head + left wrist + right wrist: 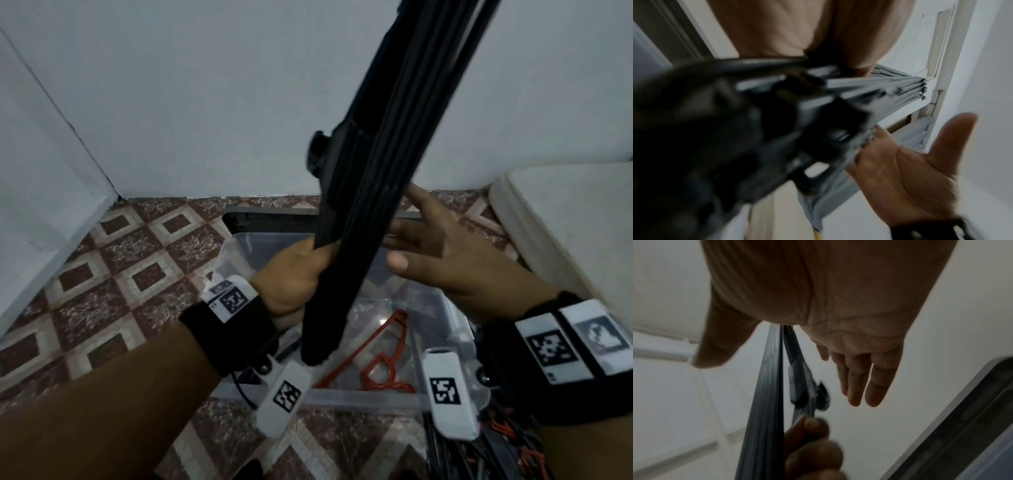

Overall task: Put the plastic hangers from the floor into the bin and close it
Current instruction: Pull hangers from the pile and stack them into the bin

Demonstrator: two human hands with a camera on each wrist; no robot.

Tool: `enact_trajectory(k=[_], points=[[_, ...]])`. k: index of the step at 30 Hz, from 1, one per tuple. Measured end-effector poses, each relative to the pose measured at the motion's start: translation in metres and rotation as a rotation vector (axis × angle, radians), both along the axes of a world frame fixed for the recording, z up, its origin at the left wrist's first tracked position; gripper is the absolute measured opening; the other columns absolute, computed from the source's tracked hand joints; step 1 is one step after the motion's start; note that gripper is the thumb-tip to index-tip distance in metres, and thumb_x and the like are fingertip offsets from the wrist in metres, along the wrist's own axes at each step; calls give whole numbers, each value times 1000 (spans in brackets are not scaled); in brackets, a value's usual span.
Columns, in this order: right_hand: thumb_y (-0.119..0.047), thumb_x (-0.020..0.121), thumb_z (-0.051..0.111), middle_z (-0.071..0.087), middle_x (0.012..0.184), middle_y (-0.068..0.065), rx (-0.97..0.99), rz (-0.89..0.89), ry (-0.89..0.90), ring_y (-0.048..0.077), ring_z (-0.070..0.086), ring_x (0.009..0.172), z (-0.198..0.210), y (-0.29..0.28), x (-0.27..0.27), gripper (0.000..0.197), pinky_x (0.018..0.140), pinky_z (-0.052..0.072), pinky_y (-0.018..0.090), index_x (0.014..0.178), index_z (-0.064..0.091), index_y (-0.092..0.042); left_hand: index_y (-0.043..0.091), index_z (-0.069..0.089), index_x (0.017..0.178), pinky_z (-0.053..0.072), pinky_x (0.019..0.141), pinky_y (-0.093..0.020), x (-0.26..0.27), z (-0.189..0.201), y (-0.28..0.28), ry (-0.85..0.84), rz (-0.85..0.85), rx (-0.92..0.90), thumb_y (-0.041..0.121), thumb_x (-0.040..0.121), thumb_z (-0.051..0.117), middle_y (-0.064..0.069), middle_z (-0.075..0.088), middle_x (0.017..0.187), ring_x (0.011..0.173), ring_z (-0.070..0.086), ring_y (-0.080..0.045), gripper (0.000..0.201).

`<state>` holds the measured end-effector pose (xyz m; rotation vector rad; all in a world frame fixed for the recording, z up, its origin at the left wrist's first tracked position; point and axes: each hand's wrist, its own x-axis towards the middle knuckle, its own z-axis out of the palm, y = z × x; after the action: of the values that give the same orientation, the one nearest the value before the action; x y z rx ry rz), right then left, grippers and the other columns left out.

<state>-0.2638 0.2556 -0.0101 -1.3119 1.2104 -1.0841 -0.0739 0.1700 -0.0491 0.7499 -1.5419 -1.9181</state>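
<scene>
My left hand [298,274] grips a thick bundle of black plastic hangers [376,171] near its lower end, holding it nearly upright and leaning right above the clear plastic bin [359,399]. My right hand [438,253] is just right of the bundle, fingers spread and straight; whether they touch it is unclear. A red hanger [380,359] lies inside the bin. In the left wrist view the bundle [859,91] fills the middle, blurred, with the right palm [900,170] beside it. The right wrist view shows the bundle [766,386] and straight right fingers [859,378].
The bin's dark-framed lid [274,217] lies behind the bin by the wall. More black and red hangers [507,445] are piled on the patterned tile floor at the lower right. A white padded object [565,219] stands to the right. White walls meet in a corner at the left.
</scene>
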Motion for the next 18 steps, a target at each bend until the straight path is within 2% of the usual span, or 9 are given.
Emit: enact_trajectory(k=[2, 3, 6, 9, 10, 13, 15, 16, 18], points=[[-34, 71, 83, 60, 130, 20, -71, 27, -26, 32, 58, 123, 3, 3, 19, 94, 104, 46, 50, 146, 34, -9, 5, 55, 133, 38, 111, -44, -8, -2, 16, 115, -146, 42, 22, 97, 50, -17, 58, 134, 128, 52, -31, 40], [-36, 69, 84, 63, 126, 18, -91, -3, -13, 29, 60, 120, 4, 5, 26, 86, 102, 48, 48, 138, 44, -4, 8, 54, 135, 39, 111, -42, -11, -4, 21, 115, -180, 33, 21, 96, 49, -14, 58, 135, 128, 52, -28, 41], [-25, 68, 79, 67, 123, 8, -93, -38, -47, 21, 64, 116, 4, 10, 31, 75, 100, 51, 45, 133, 49, -2, 17, 60, 129, 50, 100, -31, -15, -8, 29, 110, -214, 24, 23, 96, 51, -5, 65, 124, 117, 61, -18, 34], [-19, 66, 80, 66, 123, 14, -82, -27, -109, 30, 64, 114, 6, 12, 29, 83, 97, 52, 45, 137, 42, 2, 23, 77, 94, 53, 62, -20, -16, -7, 36, 164, -239, 177, 29, 84, 62, 3, 72, 78, 72, 68, -7, 19], [-21, 64, 85, 66, 121, 17, -93, -37, -116, 32, 64, 113, 6, 12, 28, 87, 95, 54, 44, 135, 42, 4, 23, 77, 85, 51, 57, -18, -17, -8, 37, 158, -230, 187, 30, 80, 63, 5, 70, 71, 65, 66, -6, 16], [-31, 59, 92, 64, 117, 23, -153, -95, -86, 33, 66, 107, 3, 8, 27, 100, 87, 56, 39, 135, 39, 7, 26, 75, 91, 53, 70, -28, -19, -10, 34, 36, -181, 65, 36, 81, 64, 4, 71, 80, 76, 68, -13, 18], [-33, 58, 93, 61, 129, 10, -190, -204, 7, 21, 63, 116, 0, 5, 19, 118, 91, 53, 36, 150, 24, -10, 25, 68, 103, 56, 82, -30, -14, -6, 21, -125, -201, -114, 37, 88, 60, 5, 73, 92, 89, 69, -13, 22], [-38, 56, 93, 57, 136, -8, -224, -265, 127, 8, 59, 121, -2, 3, 11, 128, 94, 51, 36, 155, 12, -25, 22, 64, 108, 56, 86, -31, -10, -4, 13, -241, -220, -211, 36, 91, 58, 5, 73, 96, 92, 70, -12, 23], [-48, 55, 89, 49, 124, -45, -248, -349, 461, -19, 53, 109, 0, 5, -6, 136, 87, 47, 26, 150, -8, -50, 19, 62, 109, 55, 87, -38, 5, 3, -3, -510, -157, -471, 35, 93, 61, 0, 72, 95, 88, 69, -15, 23]])
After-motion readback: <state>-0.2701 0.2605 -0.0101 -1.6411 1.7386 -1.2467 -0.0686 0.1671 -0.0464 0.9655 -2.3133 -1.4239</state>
